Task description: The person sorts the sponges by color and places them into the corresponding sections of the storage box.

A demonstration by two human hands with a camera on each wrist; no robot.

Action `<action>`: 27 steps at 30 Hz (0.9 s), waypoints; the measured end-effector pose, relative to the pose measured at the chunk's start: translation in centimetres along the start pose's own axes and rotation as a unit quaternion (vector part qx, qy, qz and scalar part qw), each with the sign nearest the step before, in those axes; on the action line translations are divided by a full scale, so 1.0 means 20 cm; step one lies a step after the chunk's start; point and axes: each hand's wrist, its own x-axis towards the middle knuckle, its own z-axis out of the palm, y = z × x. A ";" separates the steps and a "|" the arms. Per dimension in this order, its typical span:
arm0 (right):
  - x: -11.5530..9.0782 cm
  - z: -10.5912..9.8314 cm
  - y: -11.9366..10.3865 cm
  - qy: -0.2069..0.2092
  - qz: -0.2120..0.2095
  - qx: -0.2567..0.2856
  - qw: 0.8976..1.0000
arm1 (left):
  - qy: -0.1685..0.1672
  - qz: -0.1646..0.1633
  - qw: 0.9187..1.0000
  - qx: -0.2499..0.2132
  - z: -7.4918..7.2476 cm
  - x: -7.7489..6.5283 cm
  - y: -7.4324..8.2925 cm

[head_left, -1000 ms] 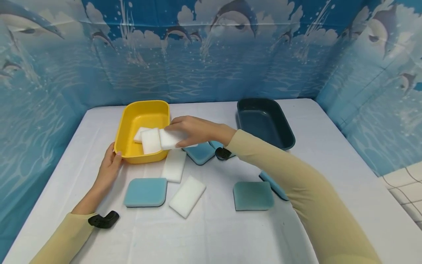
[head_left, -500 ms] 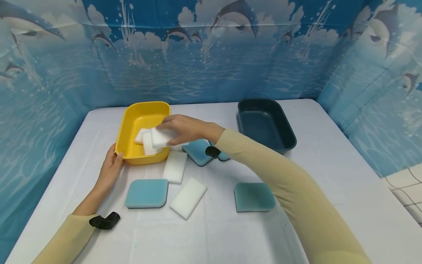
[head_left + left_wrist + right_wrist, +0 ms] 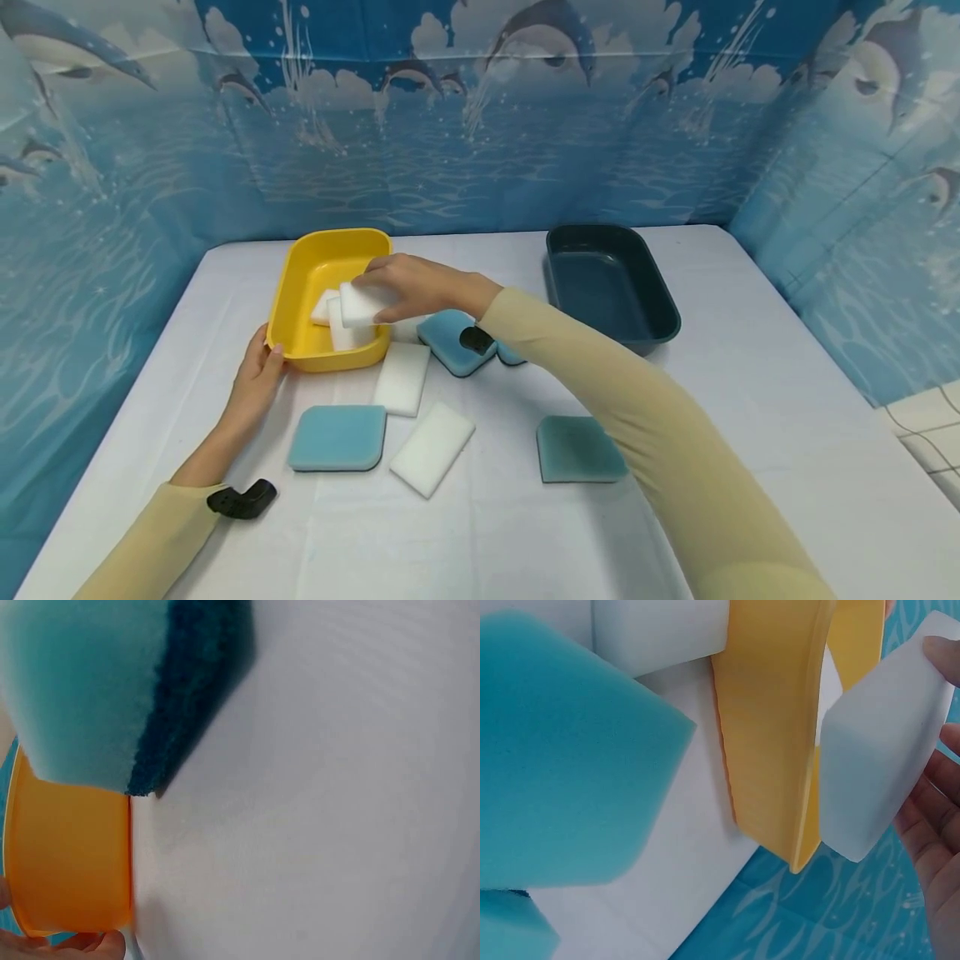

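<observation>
At its front left corner, the yellow plastic bin (image 3: pixel 307 360) is gripped by my left hand (image 3: pixel 253 382), thumb at the rim. The left wrist view has these fingertips (image 3: pixel 112 943) against the bin's wall. My right hand (image 3: pixel 426 283) pinches a white sponge block (image 3: pixel 881 742) between thumb and fingers, over the bin's right side. Inside the bin lie other white sponges (image 3: pixel 349 337), partly covered by the held one. Just in front of the bin, a white sponge (image 3: pixel 402 379) lies flat on the table.
A blue scouring sponge (image 3: pixel 337 439) and a tilted white sponge (image 3: pixel 432 450) lie nearer. More blue sponges (image 3: pixel 453 342) lie under the right forearm, and a teal one (image 3: pixel 577 450) is farther right. A dark blue bin (image 3: pixel 611 287) stands back right on the white-covered table (image 3: pixel 465 542).
My right hand has moved left with the white sponge, further over the yellow bin, then up slightly. The left hand keeps its grip on the bin's corner.
</observation>
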 end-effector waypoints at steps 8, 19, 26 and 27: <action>0.04 0.00 0.02 0.000 0.012 -0.002 1.000 | 0.000 -0.007 1.000 -0.003 0.01 0.02 0.03; 0.10 0.01 0.05 -0.003 0.041 -0.010 0.999 | -0.002 0.000 1.000 -0.001 0.03 0.04 0.03; 0.17 0.02 0.04 0.036 0.054 -0.030 0.997 | 0.000 -0.008 1.000 -0.004 0.01 0.01 0.01; 0.18 0.03 0.03 0.044 0.050 -0.035 0.997 | 0.000 -0.010 1.000 -0.003 0.01 0.00 0.00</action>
